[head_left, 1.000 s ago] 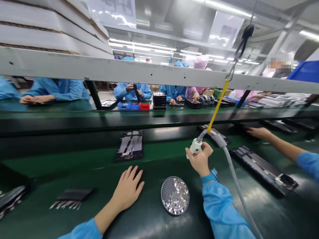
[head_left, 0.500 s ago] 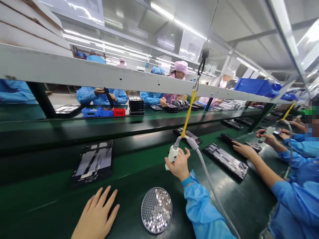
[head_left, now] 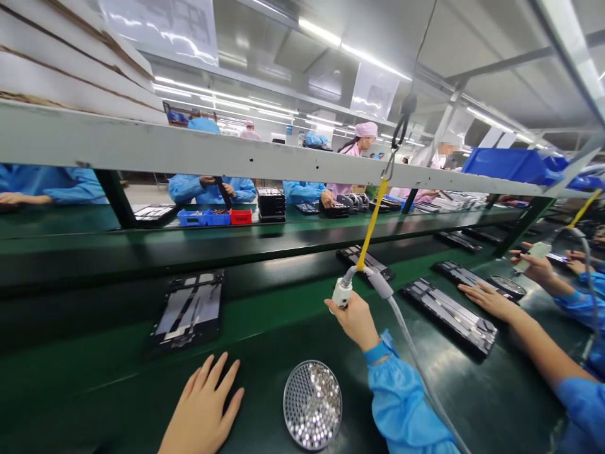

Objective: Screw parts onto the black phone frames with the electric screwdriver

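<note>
A long factory line runs under bright ceiling lights, and a green conveyor belt (head_left: pixel 94 372) crosses my head view. My right hand (head_left: pixel 355 321) is curled closed around a white electric screwdriver (head_left: pixel 341 293), which hangs from a yellow strap (head_left: pixel 372 224) and trails a clear hose (head_left: pixel 418 359). A firm wrap around the body, with the hose slack, looks like a sound grip. My left hand (head_left: pixel 202 407) lies open on the belt, fingers spread, holding nothing, nearest a round perforated metal dish (head_left: pixel 312 405) of small shiny parts. A black tray (head_left: pixel 186 309) of silver pieces lies ahead, left of the screwdriver. To the right, a co-worker's hand (head_left: pixel 486 301) rests beside a similar tray (head_left: pixel 449 315).
</note>
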{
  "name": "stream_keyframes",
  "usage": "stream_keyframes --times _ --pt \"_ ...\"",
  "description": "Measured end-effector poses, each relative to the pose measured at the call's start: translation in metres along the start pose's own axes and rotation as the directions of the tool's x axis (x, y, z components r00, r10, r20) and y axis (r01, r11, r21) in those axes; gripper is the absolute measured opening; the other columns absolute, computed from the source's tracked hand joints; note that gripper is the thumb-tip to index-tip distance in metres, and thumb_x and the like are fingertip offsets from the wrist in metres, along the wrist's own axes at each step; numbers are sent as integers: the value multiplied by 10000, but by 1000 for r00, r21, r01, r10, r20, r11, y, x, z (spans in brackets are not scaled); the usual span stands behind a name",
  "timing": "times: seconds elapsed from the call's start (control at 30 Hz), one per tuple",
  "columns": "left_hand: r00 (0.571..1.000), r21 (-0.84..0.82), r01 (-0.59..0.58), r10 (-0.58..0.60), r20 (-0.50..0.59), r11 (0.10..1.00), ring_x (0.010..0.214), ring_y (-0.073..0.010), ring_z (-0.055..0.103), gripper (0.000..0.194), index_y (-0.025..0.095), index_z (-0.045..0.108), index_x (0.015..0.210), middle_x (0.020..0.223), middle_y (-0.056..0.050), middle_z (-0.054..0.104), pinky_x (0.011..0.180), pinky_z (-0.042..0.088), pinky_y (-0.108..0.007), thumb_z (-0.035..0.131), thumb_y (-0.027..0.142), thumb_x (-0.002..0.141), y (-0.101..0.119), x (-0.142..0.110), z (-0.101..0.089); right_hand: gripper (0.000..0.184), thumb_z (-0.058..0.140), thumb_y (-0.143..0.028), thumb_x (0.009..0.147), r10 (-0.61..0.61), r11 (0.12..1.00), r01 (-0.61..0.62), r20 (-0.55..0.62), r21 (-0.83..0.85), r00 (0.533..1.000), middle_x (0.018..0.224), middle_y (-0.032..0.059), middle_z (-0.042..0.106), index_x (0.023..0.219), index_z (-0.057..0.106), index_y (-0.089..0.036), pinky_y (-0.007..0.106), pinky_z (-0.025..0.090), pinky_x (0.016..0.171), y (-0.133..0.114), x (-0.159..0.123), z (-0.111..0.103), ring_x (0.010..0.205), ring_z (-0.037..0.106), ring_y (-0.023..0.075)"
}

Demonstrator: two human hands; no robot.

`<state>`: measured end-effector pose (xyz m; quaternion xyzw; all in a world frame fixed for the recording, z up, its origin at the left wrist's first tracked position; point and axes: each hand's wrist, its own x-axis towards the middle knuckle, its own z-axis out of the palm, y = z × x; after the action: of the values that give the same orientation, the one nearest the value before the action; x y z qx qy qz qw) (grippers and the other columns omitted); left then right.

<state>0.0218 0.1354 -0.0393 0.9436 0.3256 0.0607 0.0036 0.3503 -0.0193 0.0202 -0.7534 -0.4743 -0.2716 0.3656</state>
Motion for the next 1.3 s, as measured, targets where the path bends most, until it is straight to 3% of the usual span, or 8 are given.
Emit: stream_keyframes --times 0.2,0.33,0.43,0.6,0.77,0.93,1.1,1.3 --pt "1000 -11 0 0 -20 1000 1444 -366 405 567 256 585 1407 1518 -76 494 1159 387 -566 415 515 933 -1 0 5 599 459 -737 928 -14 1000 14 72 0 997 596 26 652 735 661 -207 264 362 519 5 3 -8 538 633 168" --pt "999 -27 -8 6 -51 1000 1440 -368 411 552 261 593 1401 1515 -80 499 1156 389 -571 439 511 934 -3 -2 9 604 505 -714 910 -24 998 23 -16 -52 1000 517 35 604 613 624 -202 287 295 504 0 -1 -10 469 580 164" --pt "998 -29 -13 11 -60 1000 1439 -371 411 548 260 597 1398 1511 -84 503 1153 394 -571 445 508 933 -2 -2 8 571 535 -651 898 -61 995 54 -94 -83 994 524 44 583 557 598 -197 286 306 528 -3 -4 -14 495 555 155" --pt "1000 -12 -9 8 -26 1000 1443 -372 404 558 241 588 1405 1520 -87 487 1162 383 -565 427 496 935 1 -2 4 497 560 -636 847 -147 982 124 -168 -139 975 697 82 594 667 673 -187 358 380 698 -1 -2 -22 705 550 225" --pt "1000 -20 -10 10 -27 1000 1440 -380 405 555 232 599 1395 1518 -94 488 1152 392 -572 435 492 933 3 -2 1 524 522 -672 831 -163 975 131 -176 -180 971 1152 144 573 947 718 -200 532 347 910 6 -5 -19 1073 459 369" --pt "999 -44 -8 6 -40 999 1438 -383 408 547 229 599 1397 1518 -100 489 1155 386 -577 438 483 939 3 -3 0 698 629 -744 725 -102 982 88 -80 -165 992 1338 166 471 1166 676 -204 586 316 979 12 -5 -11 1199 421 423" --pt "998 -63 -18 13 -68 998 1422 -391 432 524 221 635 1364 1488 -121 529 1139 401 -577 468 464 931 7 -4 -5 540 709 -673 707 32 996 -42 122 77 992 1151 101 619 1033 695 -242 535 358 1003 11 1 -16 1135 541 343" --pt "997 -82 -26 21 -69 996 1444 -391 396 494 177 620 1375 1502 -160 509 1176 337 -548 475 398 958 18 -7 -16 439 670 -625 775 157 977 -186 242 100 957 1016 107 683 924 695 -212 522 374 1026 1 -5 -26 1130 548 327"
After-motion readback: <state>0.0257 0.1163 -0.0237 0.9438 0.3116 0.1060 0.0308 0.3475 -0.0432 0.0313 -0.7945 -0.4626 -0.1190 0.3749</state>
